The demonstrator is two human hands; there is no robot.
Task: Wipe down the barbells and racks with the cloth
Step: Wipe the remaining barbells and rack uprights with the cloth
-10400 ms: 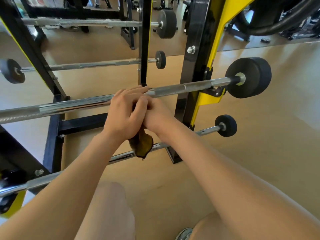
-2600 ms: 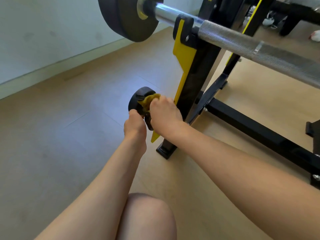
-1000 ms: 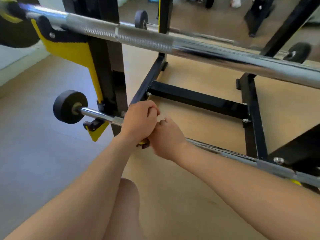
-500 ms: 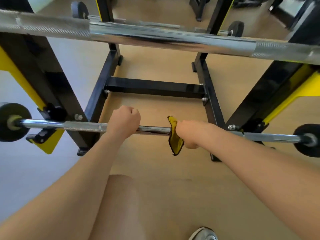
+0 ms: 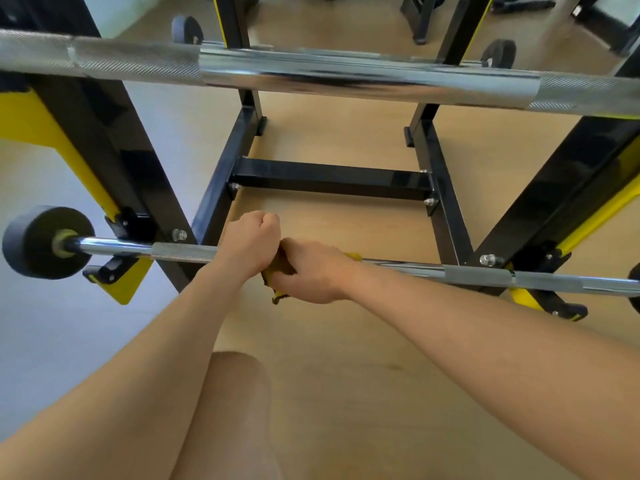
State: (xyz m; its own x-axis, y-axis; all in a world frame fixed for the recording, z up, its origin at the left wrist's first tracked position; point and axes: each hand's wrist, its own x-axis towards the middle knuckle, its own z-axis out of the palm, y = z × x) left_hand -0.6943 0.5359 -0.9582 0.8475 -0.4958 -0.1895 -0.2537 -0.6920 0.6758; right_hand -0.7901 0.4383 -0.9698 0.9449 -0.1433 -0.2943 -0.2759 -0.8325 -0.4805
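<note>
Left hand (image 5: pixel 251 242) is fisted round the lower barbell (image 5: pixel 180 251), steadying it. Right hand (image 5: pixel 311 271) touches it on its 3 o'clock side, fingers curled over the yellow cloth (image 5: pixel 278 266) bunched on the shaft at frame centre. To wipe well, we wrap the cloth fully round, squeeze, drag toward 3 o'clock and twist through the knurl. Upper barbell (image 5: pixel 346 72) at 12 and black rack (image 5: pixel 329 178) probably need passes too.

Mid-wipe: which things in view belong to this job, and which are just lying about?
Job: crumpled yellow cloth in right hand; thin chrome lower barbell, gripped by left hand; thick chrome upper barbell; black-and-yellow steel rack.
Lying about: black equipment base on the floor, top centre; dark item on the floor, top right.
</note>
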